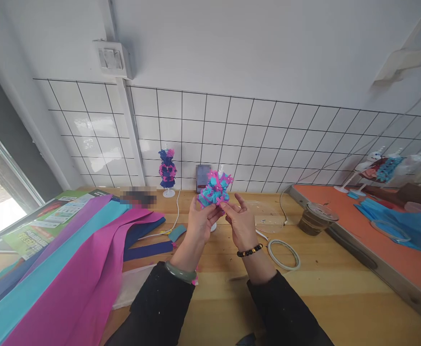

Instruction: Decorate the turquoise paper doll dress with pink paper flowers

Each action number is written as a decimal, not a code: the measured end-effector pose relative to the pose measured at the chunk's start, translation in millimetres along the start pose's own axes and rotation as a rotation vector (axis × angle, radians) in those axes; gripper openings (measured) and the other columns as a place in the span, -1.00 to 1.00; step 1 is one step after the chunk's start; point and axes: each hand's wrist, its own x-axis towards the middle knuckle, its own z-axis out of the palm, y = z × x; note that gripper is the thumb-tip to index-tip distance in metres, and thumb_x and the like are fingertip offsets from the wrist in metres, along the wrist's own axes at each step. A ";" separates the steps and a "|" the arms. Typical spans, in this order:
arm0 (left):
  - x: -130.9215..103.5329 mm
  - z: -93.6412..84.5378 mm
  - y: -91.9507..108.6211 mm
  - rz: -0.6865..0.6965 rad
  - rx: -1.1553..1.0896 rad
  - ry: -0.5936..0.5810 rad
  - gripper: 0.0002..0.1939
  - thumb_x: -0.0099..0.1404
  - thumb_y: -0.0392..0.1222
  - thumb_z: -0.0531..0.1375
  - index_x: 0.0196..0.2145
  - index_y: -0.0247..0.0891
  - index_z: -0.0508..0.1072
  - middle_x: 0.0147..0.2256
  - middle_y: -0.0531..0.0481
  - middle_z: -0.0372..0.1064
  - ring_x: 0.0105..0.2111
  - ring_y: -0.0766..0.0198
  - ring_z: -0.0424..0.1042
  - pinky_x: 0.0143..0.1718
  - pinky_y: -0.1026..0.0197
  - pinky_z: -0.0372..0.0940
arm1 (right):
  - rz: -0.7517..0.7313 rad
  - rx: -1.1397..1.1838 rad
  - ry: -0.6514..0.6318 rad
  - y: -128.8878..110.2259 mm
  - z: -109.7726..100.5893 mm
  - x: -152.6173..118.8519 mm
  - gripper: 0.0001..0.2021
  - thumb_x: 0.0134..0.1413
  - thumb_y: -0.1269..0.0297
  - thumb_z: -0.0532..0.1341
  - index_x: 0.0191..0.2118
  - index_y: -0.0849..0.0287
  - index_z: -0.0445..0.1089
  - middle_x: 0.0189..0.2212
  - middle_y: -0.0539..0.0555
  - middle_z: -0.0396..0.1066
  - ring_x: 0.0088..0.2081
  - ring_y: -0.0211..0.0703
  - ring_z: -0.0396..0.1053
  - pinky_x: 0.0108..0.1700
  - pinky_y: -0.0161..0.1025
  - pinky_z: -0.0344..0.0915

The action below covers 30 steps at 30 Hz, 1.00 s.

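Note:
A small ruffled doll dress (215, 190), turquoise with pink trim, stands on a miniature mannequin in front of me. A bit of its white base (213, 227) shows between my wrists. My left hand (201, 222) pinches the dress's lower edge from the left, with a green bangle on that wrist. From the right, my right hand (242, 223) has thumb and fingertips closed on the pink trim at the lower front, one finger raised. What lies exactly under the fingertips is hidden.
Pink, turquoise and purple crepe paper sheets (98, 254) cover the table's left side. A blue and pink mannequin dress (167, 169) and a phone (203, 177) stand by the tiled wall. A tape roll (284, 254), a plastic cup (316, 220) and an orange board (361, 226) lie right.

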 end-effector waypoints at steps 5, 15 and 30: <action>2.1 -1.9 1.5 -0.032 -0.018 -0.015 -0.26 0.03 -0.50 0.20 0.08 -0.16 -0.07 -0.36 -0.03 0.42 -0.40 0.26 0.47 -0.21 0.07 0.36 | 0.008 -0.017 0.000 2.3 3.4 2.4 -0.22 -0.39 0.24 0.39 0.06 0.19 0.13 -0.46 0.02 0.47 -0.41 -0.20 0.37 -0.47 -0.32 0.21; -1.1 -1.2 -1.4 0.019 0.021 0.020 -0.02 0.05 -0.48 0.21 0.19 -0.17 -0.40 -0.46 0.07 0.40 -0.42 0.32 0.43 -0.19 0.11 0.35 | -0.017 -0.049 0.014 5.7 4.5 6.7 -0.25 -0.36 0.26 0.38 0.05 0.21 0.12 -0.47 0.01 0.47 -0.41 -0.20 0.37 -0.46 -0.31 0.22; -0.8 -3.0 -1.7 0.087 0.081 -0.024 -0.40 0.03 -0.45 0.21 -0.01 -0.14 0.10 -0.42 0.05 0.42 -0.34 0.30 0.43 -0.16 0.12 0.33 | 0.026 -0.012 0.014 8.8 7.3 11.1 -0.25 -0.42 0.27 0.40 0.02 0.20 0.15 -0.48 -0.01 0.45 -0.45 -0.22 0.35 -0.48 -0.32 0.22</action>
